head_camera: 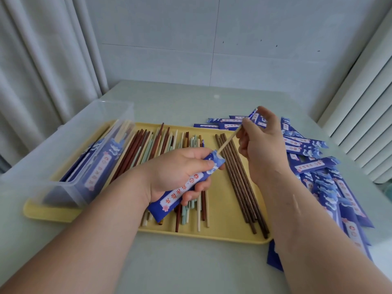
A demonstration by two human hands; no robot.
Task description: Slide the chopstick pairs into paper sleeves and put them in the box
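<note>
My left hand (178, 172) grips a blue paper sleeve (184, 187) above the yellow tray (224, 232), its open mouth pointing up and to the right. My right hand (261, 145) pinches cream chopsticks (230, 139) whose tips sit at the sleeve's mouth; whether it is one stick or a pair I cannot tell. Loose chopsticks (152, 145) in brown, cream and mint lie across the tray. The clear plastic box (70, 149) stands on the tray's left end with filled sleeves inside.
A pile of empty blue sleeves (322, 172) spreads over the table right of the tray, some beneath my right forearm. Several dark brown chopsticks (239, 183) lie together on the tray's right side. Curtains hang at left, a radiator at right.
</note>
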